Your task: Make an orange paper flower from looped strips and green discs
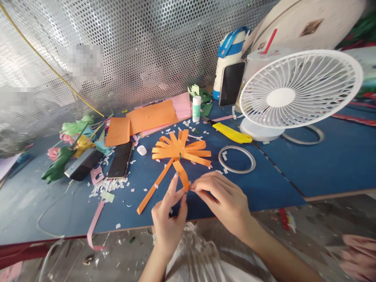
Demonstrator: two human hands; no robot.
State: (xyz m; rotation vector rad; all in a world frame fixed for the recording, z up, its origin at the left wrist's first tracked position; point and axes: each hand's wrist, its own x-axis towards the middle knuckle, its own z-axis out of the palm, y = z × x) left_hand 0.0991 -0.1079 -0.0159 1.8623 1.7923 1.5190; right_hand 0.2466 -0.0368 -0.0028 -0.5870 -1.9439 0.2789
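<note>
An orange paper flower [179,150] with looped petal strips lies on the blue table. One of its strips [182,174] reaches toward me, and both my hands pinch its near end. My left hand [169,209] grips that end between thumb and fingers, with the index finger laid along the strip. My right hand [225,197] pinches at the same tip from the right; anything small between its fingertips is hidden. Another orange strip [154,188] runs from the flower toward the lower left, flat on the table and untouched.
Double-sided tape [237,159] and a yellow utility knife [232,133] lie right of the flower. A white fan [281,98] stands beyond. Behind are a glue stick [196,109] and orange paper sheets [152,117]. A phone [120,160], paper scraps and paper flowers [78,139] lie left.
</note>
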